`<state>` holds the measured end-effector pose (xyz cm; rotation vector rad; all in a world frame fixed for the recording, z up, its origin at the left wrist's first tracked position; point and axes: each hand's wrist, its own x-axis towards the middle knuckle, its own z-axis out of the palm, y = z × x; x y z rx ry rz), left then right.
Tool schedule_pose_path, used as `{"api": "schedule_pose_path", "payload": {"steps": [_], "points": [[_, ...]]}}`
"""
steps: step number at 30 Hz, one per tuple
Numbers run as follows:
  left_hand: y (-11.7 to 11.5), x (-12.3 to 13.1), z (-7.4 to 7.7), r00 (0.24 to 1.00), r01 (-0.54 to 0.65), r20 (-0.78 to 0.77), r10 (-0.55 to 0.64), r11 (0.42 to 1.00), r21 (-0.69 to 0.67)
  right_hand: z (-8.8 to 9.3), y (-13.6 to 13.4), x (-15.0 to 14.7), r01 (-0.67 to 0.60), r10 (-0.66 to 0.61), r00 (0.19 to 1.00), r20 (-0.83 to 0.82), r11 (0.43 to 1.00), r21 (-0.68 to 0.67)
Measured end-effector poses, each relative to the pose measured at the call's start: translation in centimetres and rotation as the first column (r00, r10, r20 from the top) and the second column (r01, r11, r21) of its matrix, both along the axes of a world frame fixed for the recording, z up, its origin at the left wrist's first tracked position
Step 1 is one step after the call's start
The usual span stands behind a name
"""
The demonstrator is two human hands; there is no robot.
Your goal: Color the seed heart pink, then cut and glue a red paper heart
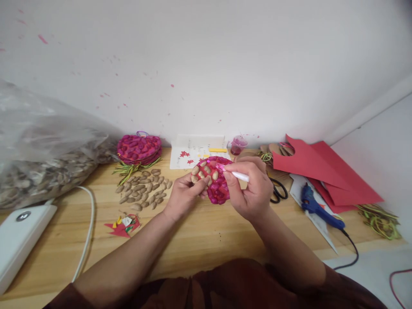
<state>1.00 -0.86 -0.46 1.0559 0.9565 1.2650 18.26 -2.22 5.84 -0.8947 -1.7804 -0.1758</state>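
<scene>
My left hand (188, 192) grips the left edge of a round red disc covered with peanuts (219, 189). The peanuts on its right and lower parts are painted magenta; several at the upper left are still bare tan shells. In my right hand (252, 184) is a white-handled paintbrush (240, 176), pinched between thumb and fingers. Its pink-coated tip touches the upper part of the disc. Behind the disc lies a white paper (180, 161) with small red stars and a yellow strip. A small plastic cup of magenta paint (238, 145) stands behind my right hand.
Loose peanuts (144, 189) and paper scraps (124, 225) lie left, near finished magenta pieces (139, 149). A bag of peanuts (48, 159) and a white power bank (27, 240) with cable sit farther left. Right are black-handled scissors (279, 191), a blue glue gun (322, 210) and red paper (341, 171).
</scene>
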Motion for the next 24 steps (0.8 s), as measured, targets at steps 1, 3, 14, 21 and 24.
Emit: {"api": "schedule_pose_path", "payload": {"steps": [1, 3, 14, 21, 24], "points": [[0.00, 0.00, 0.04, 1.000, 0.001, 0.001, -0.001, 1.000, 0.003, -0.01, 0.00, 0.03, 0.007, -0.007, 1.000, -0.002, 1.000, -0.001], [0.00, 0.00, 0.09, 1.000, 0.000, 0.002, 0.000, 1.000, 0.009, -0.04, 0.00, 0.09, 0.025, -0.025, 1.000, 0.006, 1.000, -0.005], [-0.20, 0.00, 0.23, 1.000, -0.004, -0.022, 0.004, 0.999, 0.036, -0.15, -0.15, -0.22, -0.039, 0.039, 0.999, 0.019, 0.999, 0.005], [-0.16, -0.11, 0.40, 0.999, -0.011, -0.046, 0.012, 0.999, 0.036, 0.05, 0.24, 0.21, -0.015, 0.015, 1.000, -0.028, 1.000, -0.022], [-0.10, -0.06, 0.11, 0.998, -0.009, -0.058, 0.012, 0.998, 0.055, 0.00, 0.16, 0.07, -0.032, 0.031, 0.999, -0.027, 0.999, -0.025]]}}
